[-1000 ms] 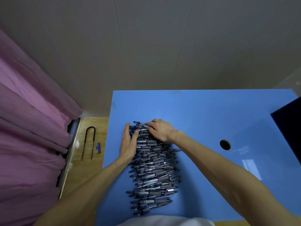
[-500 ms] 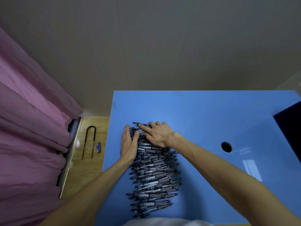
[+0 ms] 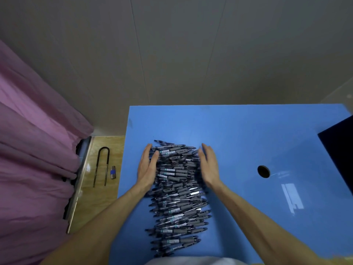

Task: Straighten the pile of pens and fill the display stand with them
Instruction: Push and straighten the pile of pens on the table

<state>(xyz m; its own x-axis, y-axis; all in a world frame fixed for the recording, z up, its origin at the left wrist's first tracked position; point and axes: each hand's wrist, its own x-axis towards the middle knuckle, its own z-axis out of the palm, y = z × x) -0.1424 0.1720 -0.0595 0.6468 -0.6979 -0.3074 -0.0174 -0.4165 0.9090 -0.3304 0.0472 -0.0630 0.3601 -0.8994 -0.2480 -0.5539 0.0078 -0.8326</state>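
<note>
A long pile of dark grey pens lies on the blue table, all lying roughly crosswise, running from the middle toward me. My left hand stands flat on edge against the left ends of the far pens, fingers straight. My right hand stands flat on edge along the right ends of the same pens, fingers together and slightly blurred. Neither hand grips a pen. A dark object at the right edge of the table is cut off by the frame; I cannot tell whether it is the display stand.
A round cable hole is in the table right of the pile. On the wooden floor to the left lie a black U-shaped bar and a small blue-banded item. Pink curtain hangs at far left. Grey wall stands behind the table.
My right hand has lifted off the top of the pile and moved to its right side, turning on edge. My left hand stays against the left side.
</note>
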